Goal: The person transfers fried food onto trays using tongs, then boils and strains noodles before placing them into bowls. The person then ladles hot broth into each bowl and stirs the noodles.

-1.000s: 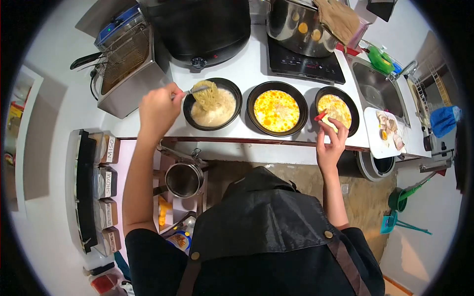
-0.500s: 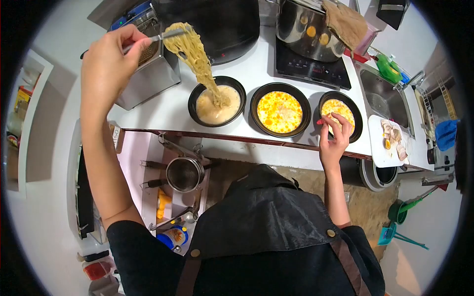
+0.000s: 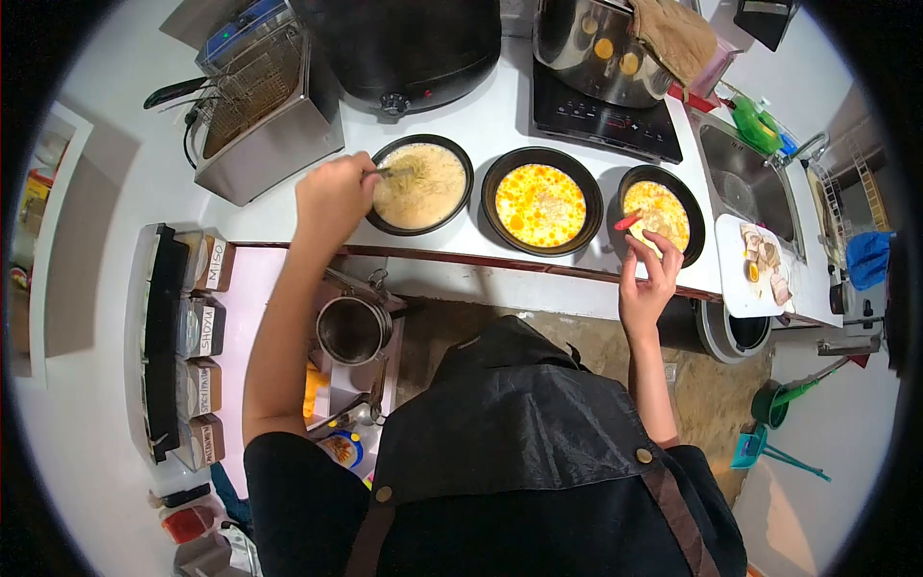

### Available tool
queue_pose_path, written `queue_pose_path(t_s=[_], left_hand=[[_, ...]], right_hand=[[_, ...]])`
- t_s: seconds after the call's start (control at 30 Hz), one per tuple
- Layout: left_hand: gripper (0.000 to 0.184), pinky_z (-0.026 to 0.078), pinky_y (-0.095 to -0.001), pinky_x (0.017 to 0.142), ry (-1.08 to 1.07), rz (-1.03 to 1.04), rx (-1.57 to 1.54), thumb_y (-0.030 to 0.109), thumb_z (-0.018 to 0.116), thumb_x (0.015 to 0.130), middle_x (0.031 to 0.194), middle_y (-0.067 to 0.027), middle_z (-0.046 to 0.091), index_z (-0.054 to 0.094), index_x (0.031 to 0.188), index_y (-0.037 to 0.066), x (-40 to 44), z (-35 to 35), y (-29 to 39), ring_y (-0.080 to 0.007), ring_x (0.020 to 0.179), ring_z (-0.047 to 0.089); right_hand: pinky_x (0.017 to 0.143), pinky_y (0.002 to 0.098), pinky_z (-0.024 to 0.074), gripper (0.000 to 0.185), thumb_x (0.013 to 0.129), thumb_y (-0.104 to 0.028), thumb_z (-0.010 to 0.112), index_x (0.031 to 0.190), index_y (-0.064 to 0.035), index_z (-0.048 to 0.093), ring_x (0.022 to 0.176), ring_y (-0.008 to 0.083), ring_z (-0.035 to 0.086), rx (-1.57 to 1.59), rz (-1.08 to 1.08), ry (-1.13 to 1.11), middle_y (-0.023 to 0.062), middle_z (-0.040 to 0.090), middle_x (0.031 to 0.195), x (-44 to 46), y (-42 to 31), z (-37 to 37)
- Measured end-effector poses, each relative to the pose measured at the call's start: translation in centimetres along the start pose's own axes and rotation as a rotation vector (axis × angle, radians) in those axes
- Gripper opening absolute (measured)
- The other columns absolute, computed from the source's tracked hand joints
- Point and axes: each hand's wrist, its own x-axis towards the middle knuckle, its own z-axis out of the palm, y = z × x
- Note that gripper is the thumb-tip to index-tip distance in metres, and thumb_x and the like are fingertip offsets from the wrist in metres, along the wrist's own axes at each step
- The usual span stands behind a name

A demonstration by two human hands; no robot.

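Note:
My left hand [image 3: 335, 200] is closed around metal tongs [image 3: 389, 172], whose tips reach into the left black bowl [image 3: 468, 197]. That bowl holds pale, creamy broth, with noodles [image 3: 415, 178] showing at the tong tips. My right hand [image 3: 650, 284] is at the near edge of the right black bowl [image 3: 699, 231], fingers bent and apart. Just beyond its fingertips, a red-handled utensil [image 3: 628, 221] leans over that bowl's rim; its other end is hidden. Between them sits the middle black bowl [image 3: 490, 216], full of broth dotted with orange oil.
A fryer with a wire basket [image 3: 255, 87] stands at the back left, beside a large black appliance [image 3: 404, 48]. A steel pot [image 3: 596, 58] sits on the induction cooker [image 3: 615, 130]. Right are a sink [image 3: 740, 173] and a white board [image 3: 735, 288] with sliced meat and egg.
My left hand has come down and right, lowering the lifted noodles into the left bowl. My right hand has drawn slightly back from the red-handled utensil.

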Motion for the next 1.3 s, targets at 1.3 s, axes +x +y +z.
queue_pose_path(t_s=[1.3], left_hand=[[0.021, 0.049, -0.0386, 0.067, -0.306, -0.068, -0.225, 0.027, 0.062, 0.081, 0.076, -0.014, 0.065, 0.063, 0.087, 0.007, -0.6, 3.3, -2.1, -0.0304, 0.073, 0.063]], right_hand=[[0.088, 0.0408, 0.0386, 0.029, 0.066, 0.005, 0.057, 0.092, -0.0057, 0.065, 0.1, 0.03, 0.05, 0.191, -0.033, -0.144, 0.0105, 0.055, 0.102, -4.0, -6.4, 3.1]])
